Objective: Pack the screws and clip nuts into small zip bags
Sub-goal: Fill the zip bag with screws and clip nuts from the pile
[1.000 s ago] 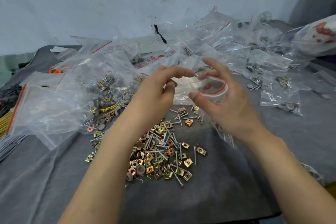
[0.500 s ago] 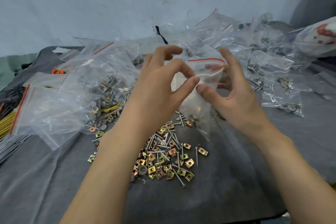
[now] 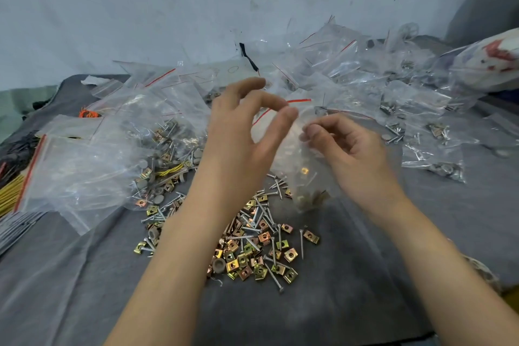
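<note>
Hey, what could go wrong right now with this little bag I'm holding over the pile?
The small zip bag hangs from fingertip pinches of the left hand and right hand, and its red-striped mouth looks unsealed; a slip could spill its clip nuts back into the loose pile. The pile's screws are pointed and might pierce the thin plastic.

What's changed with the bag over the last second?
The zip bag was raised above the loose pile and now hangs between both hands, its mouth flattened from an open loop. The left hand pinches its red strip; the right hand has curled its fingers onto its side. The pile stayed put.
</note>
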### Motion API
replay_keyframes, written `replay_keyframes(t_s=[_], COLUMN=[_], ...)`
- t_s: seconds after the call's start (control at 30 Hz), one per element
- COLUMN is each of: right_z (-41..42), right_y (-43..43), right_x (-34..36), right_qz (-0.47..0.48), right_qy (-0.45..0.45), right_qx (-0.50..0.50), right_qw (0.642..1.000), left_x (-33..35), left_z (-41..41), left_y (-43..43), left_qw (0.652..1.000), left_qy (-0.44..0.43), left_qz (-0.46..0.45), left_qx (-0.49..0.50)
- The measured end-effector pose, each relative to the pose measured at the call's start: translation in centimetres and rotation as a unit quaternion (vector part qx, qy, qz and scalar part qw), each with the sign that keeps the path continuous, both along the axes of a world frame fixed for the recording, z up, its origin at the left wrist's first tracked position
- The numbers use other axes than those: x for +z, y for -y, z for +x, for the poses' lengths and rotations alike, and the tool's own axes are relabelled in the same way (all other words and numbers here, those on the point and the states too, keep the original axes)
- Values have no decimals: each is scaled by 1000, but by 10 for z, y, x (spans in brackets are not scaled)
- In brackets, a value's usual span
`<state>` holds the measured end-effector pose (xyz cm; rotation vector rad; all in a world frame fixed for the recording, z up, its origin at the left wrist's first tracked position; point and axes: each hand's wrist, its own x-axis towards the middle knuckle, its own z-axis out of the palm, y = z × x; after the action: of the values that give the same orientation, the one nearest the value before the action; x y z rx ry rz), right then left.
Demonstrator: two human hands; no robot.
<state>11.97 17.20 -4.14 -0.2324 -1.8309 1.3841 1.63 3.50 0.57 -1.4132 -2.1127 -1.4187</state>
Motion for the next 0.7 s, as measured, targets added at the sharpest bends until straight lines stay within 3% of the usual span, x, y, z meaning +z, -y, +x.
replay_keyframes(t_s=[0.2,0.37,0.7], right_z=[1,0,1], right_y=[-7,-9,-10], right_x=[1,2,3], right_qz=[-44,-70,-82], right_qy=[-10,-21,-40], right_qx=[-7,-19,-70], right_qw=[999,997,993], left_x=[-12,-16,-16], left_z=[-8,-8,-9], left_y=[9,13,12], left_qw=[989,985,985], left_qy=[141,155,168], left_qz=[8,12,13], left_qx=[-37,-80,-31])
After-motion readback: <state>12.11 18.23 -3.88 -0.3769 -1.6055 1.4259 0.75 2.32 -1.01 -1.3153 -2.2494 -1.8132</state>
